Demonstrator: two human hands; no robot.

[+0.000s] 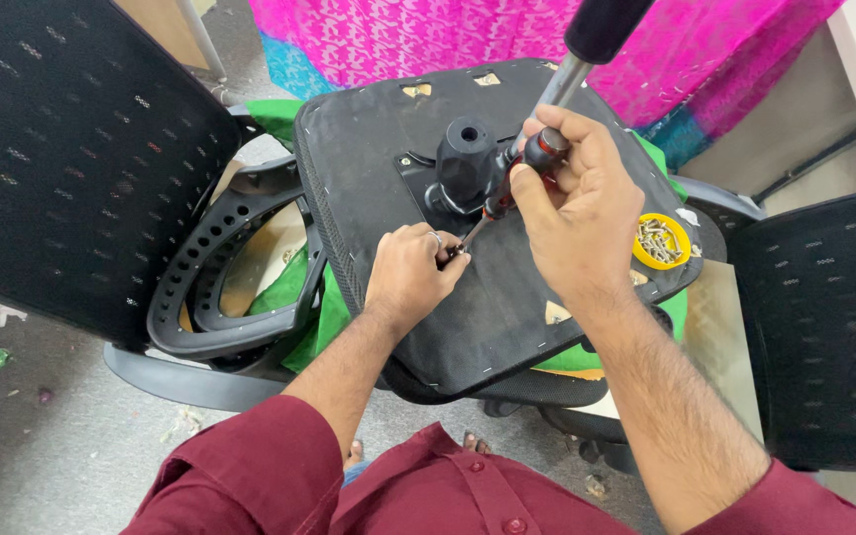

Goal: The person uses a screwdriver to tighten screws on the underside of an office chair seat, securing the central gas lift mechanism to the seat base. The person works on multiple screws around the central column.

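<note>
Gripping red-black screwdriver (pixel 512 183), right hand (pixel 572 213); left hand (pixel 413 272) steadying tip.

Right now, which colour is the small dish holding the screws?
Yellow; the dish shows best in the head view.

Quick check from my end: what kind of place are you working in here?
Likely a small chair assembly or repair workshop: an upturned seat base being screwed with a screwdriver, a yellow dish of screws, loose mesh backrests and litter on the bare floor.

Black-and-red screwdriver (pixel 512 178) tilted, tip apparently on the upturned black chair seat (pixel 507 317), beside its central mount.
</note>
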